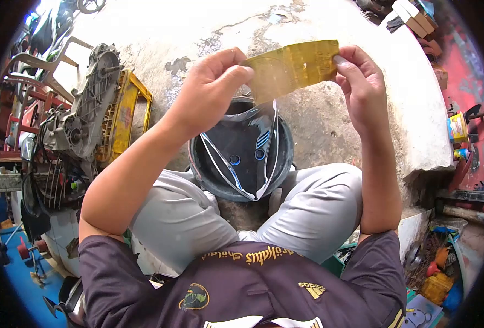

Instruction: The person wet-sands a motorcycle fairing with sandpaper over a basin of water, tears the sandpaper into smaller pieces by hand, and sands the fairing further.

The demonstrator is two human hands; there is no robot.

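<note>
A wide, glossy, yellow-brown see-through strip that looks like tape point(294, 68) is stretched between my two hands, above the floor. My left hand point(220, 79) pinches its left end between thumb and fingers. At the other end, my right hand point(361, 82) grips the edge near the upper corner. Below, between my knees, a black plastic motorbike panel point(242, 143) with white edge lines and blue marks lies across a dark round basin point(287, 164). Neither hand touches the panel. The basin's inside is mostly hidden by it.
On the left, a grey engine casing point(88, 104) leans by a yellow crate point(124, 115). A red metal frame point(28, 117) stands farther left. On the right are a concrete ledge point(422, 131), a yellow can point(457, 128) and a bin of mixed parts point(441, 268).
</note>
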